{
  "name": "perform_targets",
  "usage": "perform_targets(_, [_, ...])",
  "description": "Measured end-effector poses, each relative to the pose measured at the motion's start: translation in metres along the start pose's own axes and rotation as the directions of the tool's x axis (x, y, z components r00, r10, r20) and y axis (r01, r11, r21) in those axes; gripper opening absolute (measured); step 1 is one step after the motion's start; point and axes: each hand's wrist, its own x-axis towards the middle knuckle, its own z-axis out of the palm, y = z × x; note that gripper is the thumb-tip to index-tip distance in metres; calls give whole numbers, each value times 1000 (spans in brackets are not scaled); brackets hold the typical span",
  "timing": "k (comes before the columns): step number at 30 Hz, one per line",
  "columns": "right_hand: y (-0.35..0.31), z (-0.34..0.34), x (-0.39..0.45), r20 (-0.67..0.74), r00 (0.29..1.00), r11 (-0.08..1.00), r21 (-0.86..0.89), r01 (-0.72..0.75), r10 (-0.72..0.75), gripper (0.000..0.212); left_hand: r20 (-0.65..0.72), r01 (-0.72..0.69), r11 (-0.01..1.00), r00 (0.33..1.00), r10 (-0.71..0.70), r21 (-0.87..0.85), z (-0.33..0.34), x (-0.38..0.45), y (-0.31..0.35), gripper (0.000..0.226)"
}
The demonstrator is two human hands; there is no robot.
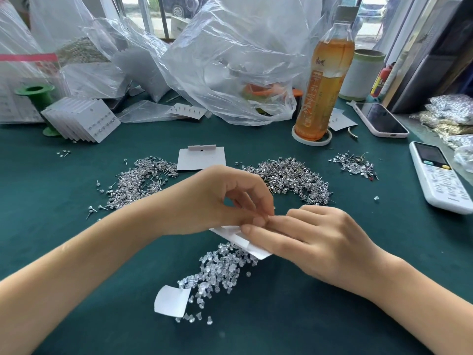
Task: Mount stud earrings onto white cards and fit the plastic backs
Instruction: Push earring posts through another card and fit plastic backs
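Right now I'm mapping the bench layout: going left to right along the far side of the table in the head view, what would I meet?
Green spool → stack of white cards → plastic bags → tea bottle → phone → remote.

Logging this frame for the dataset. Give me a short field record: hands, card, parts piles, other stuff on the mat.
left hand: fingers curled, pinching at the card's top edge; what the tips hold is too small to tell
right hand: fingers on the card, holding it
card: white, held just above the backs
backs: clear plastic pile, near centre
studs: silver piles behind the hands, left and right
spare card: flat, between the stud piles
done cards: stack, far left
bottle: upright, right of centre
remote: right edge
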Motion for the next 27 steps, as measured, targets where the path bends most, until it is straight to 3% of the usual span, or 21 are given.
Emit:
perform_targets(10, [-2, -4, 1, 2, 1000, 1000, -22, 5, -5, 29, -10, 34, 996, 999, -35, -84, -1, 1, -1, 13])
perform_targets(17, [-5, -1, 0, -13, 1000, 998, -67, 12, -13, 41, -8, 50, 997, 999, -51, -63, 2, 1, -1, 14])
perform_targets(27, [-8, -2, 0, -26, 1000, 995, -95, -4, 1, 41, 5, 11, 1000, 1000, -11, -22, 5, 1, 1, 12])
